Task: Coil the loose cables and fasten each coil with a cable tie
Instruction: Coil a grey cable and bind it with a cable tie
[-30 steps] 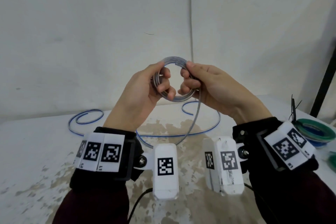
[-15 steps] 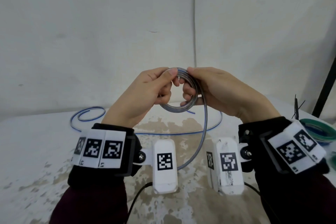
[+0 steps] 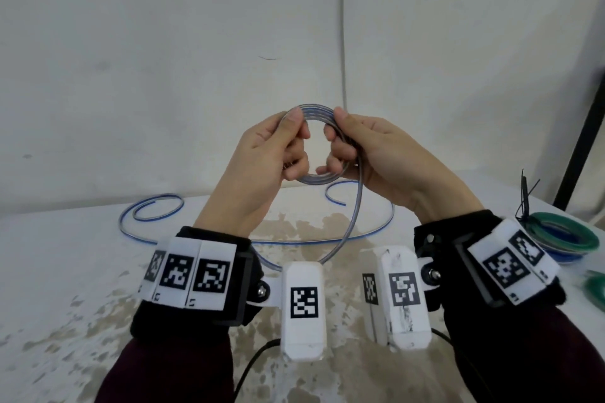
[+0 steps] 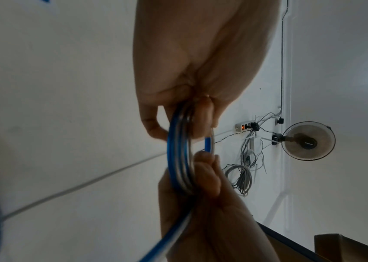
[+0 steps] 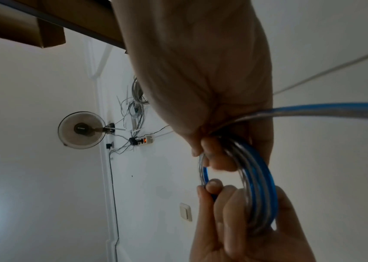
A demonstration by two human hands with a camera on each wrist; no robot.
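A clear cable with a blue stripe is wound into a small coil (image 3: pixel 316 179) held up in the air above the table. My left hand (image 3: pixel 296 141) pinches the coil's left side between thumb and curled fingers. My right hand (image 3: pixel 337 141) grips the right side the same way. From the right hand the loose tail (image 3: pixel 355 216) hangs down to the table and runs left to a spiral end (image 3: pixel 150 209). The wrist views show the coil (image 4: pixel 178 159) (image 5: pixel 257 186) edge-on between both hands.
A green and blue coil (image 3: pixel 563 235) with a black cable tie (image 3: pixel 523 193) standing up from it lies at the table's right edge. Another green coil (image 3: pixel 595 285) peeks in nearer. The stained white table (image 3: pixel 82 304) meets a white wall behind.
My hands met at the coil's top, then moved apart to grip its left and right sides. The coil has turned and the tail's hanging loop has shifted under the right hand.
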